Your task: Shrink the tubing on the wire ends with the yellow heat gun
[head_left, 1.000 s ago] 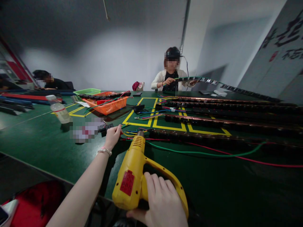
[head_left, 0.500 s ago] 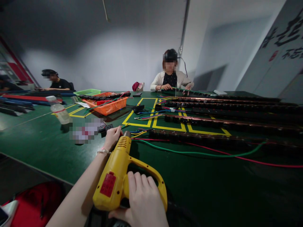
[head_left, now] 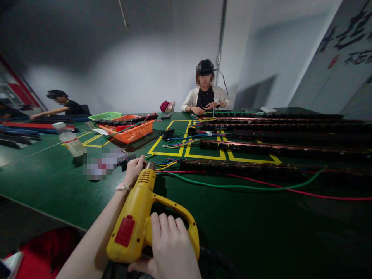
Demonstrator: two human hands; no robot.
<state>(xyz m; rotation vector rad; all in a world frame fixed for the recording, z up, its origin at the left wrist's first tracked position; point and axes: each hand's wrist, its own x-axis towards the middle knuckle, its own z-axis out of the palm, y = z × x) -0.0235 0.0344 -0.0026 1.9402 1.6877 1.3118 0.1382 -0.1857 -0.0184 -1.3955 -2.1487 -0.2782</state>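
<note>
My right hand is wrapped round the handle of a yellow heat gun, low in the middle of the view. The gun's metal nozzle points away from me, towards the colored wire ends of the nearest dark strip. Just left of the nozzle is my left hand, its fingers closed at the wires beside a black connector. What it pinches is too small to make out. A green wire and a red wire run rightward across the table.
An orange basket and a green basket stand beyond my left hand. A bottle is at the left. More dark strips lie at the right. One person sits opposite, another at the far left.
The heat gun and both my hands appear slightly further left, as does the whole scene. The person opposite has brought their hands closer together; the far-left person has stretched out an arm.
</note>
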